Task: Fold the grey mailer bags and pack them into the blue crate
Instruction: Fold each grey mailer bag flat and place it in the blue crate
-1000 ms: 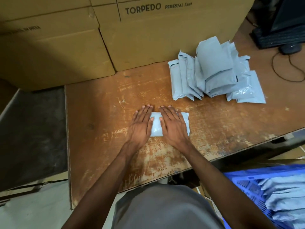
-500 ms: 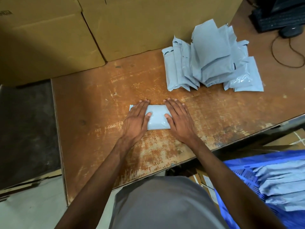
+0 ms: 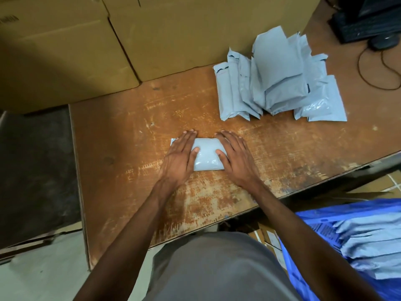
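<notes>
A folded grey mailer bag (image 3: 207, 155) lies flat on the worn brown table (image 3: 282, 153). My left hand (image 3: 181, 158) presses its left end with straight fingers. My right hand (image 3: 236, 158) presses its right end the same way. Both thumbs rest on the bag's top. A loose pile of grey mailer bags (image 3: 280, 83) sits at the back right of the table. The blue crate (image 3: 308, 218) stands low at the right, below the table edge, with several folded grey bags (image 3: 371, 244) inside.
Large cardboard boxes (image 3: 152, 35) line the back of the table. A black keyboard (image 3: 366, 25), a mouse (image 3: 383, 41) and its cable lie at the far right. A dark lower surface (image 3: 36, 170) lies left of the table.
My hands have slid apart from the bag's middle to its two ends, flattening it. The camera has tilted down a little.
</notes>
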